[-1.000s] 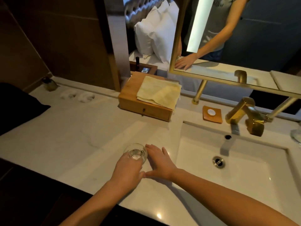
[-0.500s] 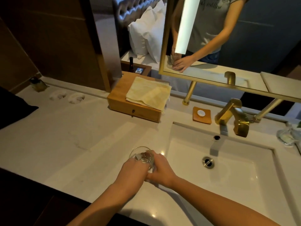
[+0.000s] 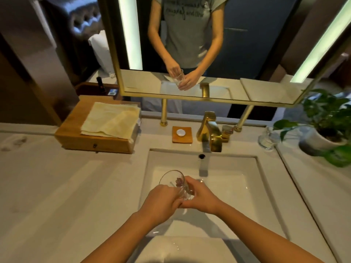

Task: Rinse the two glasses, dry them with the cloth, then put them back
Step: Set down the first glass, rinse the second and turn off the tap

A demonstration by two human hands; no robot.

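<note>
A clear drinking glass [image 3: 173,182] is held over the left part of the white sink basin [image 3: 254,198], tilted a little with its mouth toward the upper left. My left hand [image 3: 161,201] wraps it from the left and below. My right hand [image 3: 201,196] grips it from the right, fingers on its side. A second clear glass [image 3: 266,138] stands on the counter at the right, beside the plant. The pale yellow cloth [image 3: 112,120] lies folded on a wooden box [image 3: 76,137] at the back left.
A gold faucet [image 3: 209,130] stands behind the basin, no water visibly running. A small wooden soap dish [image 3: 182,134] sits left of it. A potted plant [image 3: 326,128] occupies the right counter. The gold-framed mirror [image 3: 209,97] hangs above.
Both hands closed on the glass, lifted it off the counter left of the sink and carried it right over the basin. The view swung right, bringing the plant and second glass into sight.
</note>
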